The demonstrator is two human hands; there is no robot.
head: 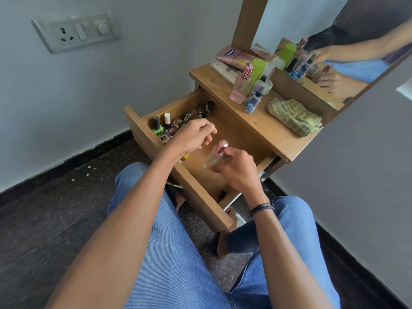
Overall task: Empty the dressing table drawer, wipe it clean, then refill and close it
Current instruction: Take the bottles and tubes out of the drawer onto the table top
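Your right hand [236, 168] is gripping a small clear bottle [217, 155] with a pink cap. It's blurred, hovering over the middle of the open drawer [200, 192], with the cap pointing away from you toward the tabletop [278, 139]. Your left hand [196, 134] is hanging with loosely curled fingers, holding nothing I can see, just above the nail polish bottles [167, 126] standing upright at the drawer's left end, so the left is looking nearer for those.

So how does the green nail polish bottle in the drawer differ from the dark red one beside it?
The green bottle has a black cap; the dark red bottle has a white one. The green bottle stands nearer the drawer front than the dark red bottle. Both stand upright, side by side.
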